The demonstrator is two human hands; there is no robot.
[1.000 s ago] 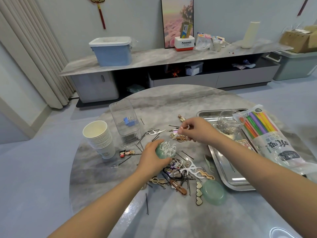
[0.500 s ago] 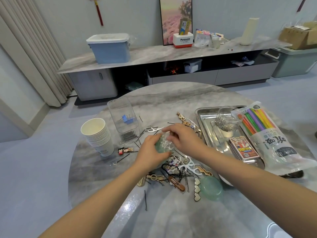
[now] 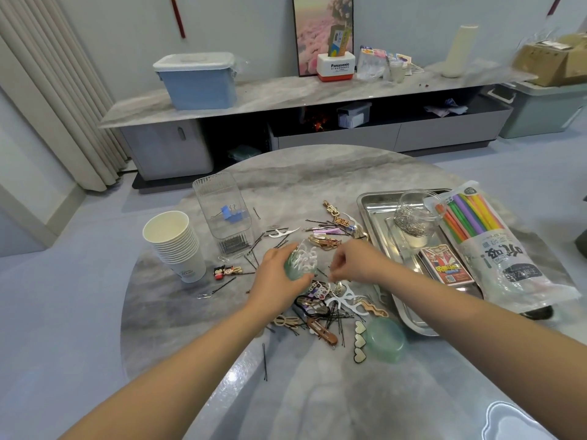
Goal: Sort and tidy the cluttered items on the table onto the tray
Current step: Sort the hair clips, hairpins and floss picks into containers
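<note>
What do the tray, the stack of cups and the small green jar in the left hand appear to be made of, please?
The tray looks like polished stainless steel: it mirrors its contents. The stack of cups looks like matte white paper, with rolled rims. The small green jar, held by the left hand, seems to be translucent plastic, possibly frosted glass; the white picks in it look like plastic.

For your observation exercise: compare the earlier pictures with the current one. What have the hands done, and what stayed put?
The right hand carried a floss pick from near the tray to the green jar, then dropped towards the clutter below. The left hand keeps gripping that jar. Paper cups, tray contents and green lid stayed put.
</note>
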